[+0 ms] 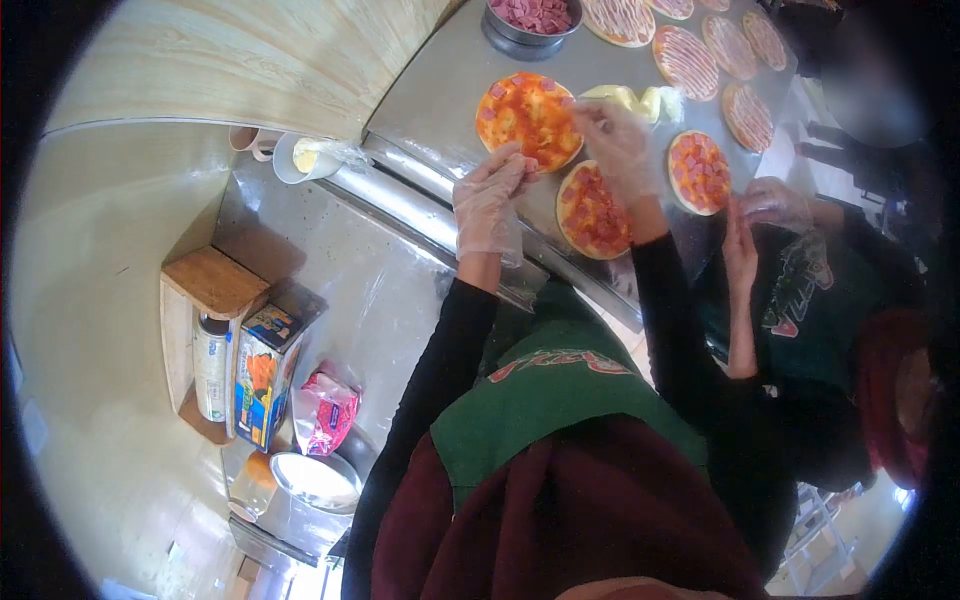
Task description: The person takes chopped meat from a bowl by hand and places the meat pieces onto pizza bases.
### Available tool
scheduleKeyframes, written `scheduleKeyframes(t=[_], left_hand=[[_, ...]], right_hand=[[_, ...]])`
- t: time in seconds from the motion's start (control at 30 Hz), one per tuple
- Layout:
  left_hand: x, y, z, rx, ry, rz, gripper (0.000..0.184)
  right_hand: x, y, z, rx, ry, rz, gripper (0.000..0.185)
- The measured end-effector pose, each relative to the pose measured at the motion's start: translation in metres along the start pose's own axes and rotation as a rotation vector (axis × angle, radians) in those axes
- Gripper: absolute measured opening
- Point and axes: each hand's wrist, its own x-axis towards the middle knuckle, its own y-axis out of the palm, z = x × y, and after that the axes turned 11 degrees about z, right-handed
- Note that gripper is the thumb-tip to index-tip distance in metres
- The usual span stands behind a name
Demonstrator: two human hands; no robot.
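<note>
Both my hands wear clear plastic gloves. My left hand [489, 203] is at the lower left edge of a pizza base [530, 118] spread with red sauce, its fingers closed on pink ham pieces [527, 165]. Over the right edge of the same base is my right hand [615, 145], fingers bent together; whatever they hold is too small to make out. A few ham pieces lie near the base's upper left rim. Below my right hand, partly behind the wrist, a second pizza [592, 212] is covered with ham. A metal bowl of chopped ham [530, 15] stands above the first base.
A co-worker's gloved hand [778, 203] and bare hand [739, 245] are at the right, beside a ham-topped pizza [699, 173]. Several sauce-striped bases [686, 62] lie at the top right. Yellow food in plastic [640, 103] sits between. Boxes [262, 375] stand on the left counter.
</note>
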Motion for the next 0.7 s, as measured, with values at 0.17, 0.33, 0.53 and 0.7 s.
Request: scheduleKeyframes(t=[0.17, 0.33, 0.53, 0.7], left_hand=[[0.0, -0.001, 0.003, 0.069, 0.019, 0.026, 0.033], [-0.009, -0.001, -0.002, 0.321, 0.07, 0.004, 0.032], [-0.018, -0.002, -0.003, 0.345, 0.055, 0.004, 0.03], [-0.02, -0.006, 0.006, 0.439, -0.01, 0.021, 0.03]], right_hand=[[-0.006, -0.02, 0.005, 0.15, -0.009, 0.045, 0.028], [-0.012, -0.024, 0.006, 0.193, -0.038, 0.037, 0.026], [-0.013, -0.021, 0.0, 0.25, -0.039, 0.081, 0.023], [-0.009, -0.011, -0.015, 0.327, -0.061, 0.148, 0.022]])
